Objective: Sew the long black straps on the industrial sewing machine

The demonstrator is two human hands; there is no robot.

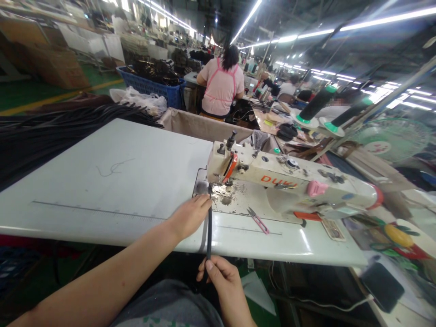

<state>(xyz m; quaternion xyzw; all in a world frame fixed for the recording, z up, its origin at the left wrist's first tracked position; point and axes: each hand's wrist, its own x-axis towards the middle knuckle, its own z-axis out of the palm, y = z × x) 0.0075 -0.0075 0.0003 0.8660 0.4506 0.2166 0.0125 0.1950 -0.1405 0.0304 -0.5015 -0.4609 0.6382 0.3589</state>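
Note:
A narrow black strip (209, 234) runs from under the presser foot of the white sewing machine (252, 170), across the table's front edge and down toward my lap. Close to the needle area, my left hand (192, 214) has its fingers together on the strip's left side, gripping it by the fingertips. Below the table edge, my right hand (221, 272) pinches the strip between thumb and fingers. Pink-handled thread snips (259, 221) lie on the machine bed, right of the strip.
The white table (143, 141) carries a printed ruler line and loose threads (114, 169). Black strips (68, 129) are heaped at its left. Behind stand a fabric-lined bin (204, 121), a blue crate (150, 86) and a seated person (221, 86). Thread cones (316, 104) and a fan (391, 138) are right.

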